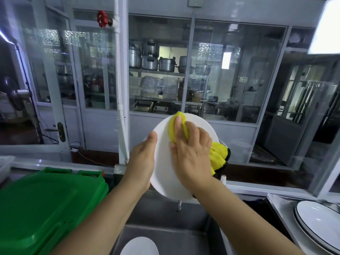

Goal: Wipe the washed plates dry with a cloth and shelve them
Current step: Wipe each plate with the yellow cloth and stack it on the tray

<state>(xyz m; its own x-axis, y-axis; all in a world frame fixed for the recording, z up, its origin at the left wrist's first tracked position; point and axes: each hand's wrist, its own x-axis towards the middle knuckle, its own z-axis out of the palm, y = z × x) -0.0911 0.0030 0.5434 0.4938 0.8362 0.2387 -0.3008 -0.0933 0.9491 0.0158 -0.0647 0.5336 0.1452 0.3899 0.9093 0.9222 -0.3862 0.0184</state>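
A white plate (164, 173) is held up tilted over the steel sink (165, 236). My left hand (142, 159) grips the plate's left rim, thumb on its face. My right hand (191, 151) presses a yellow cloth (174, 129) against the plate's upper face, fingers stretched out over the cloth. The rest of the cloth hangs out past the plate's right edge. Another white plate (139, 246) lies in the sink below. Stacked white plates with a dark rim (320, 223) sit on the counter at the right.
A green plastic bin lid (46, 208) stands close at the left. A white pipe (121, 80) with a red valve (103, 18) runs up behind the sink. Glass partitions (230, 70) with pots on shelves behind fill the back.
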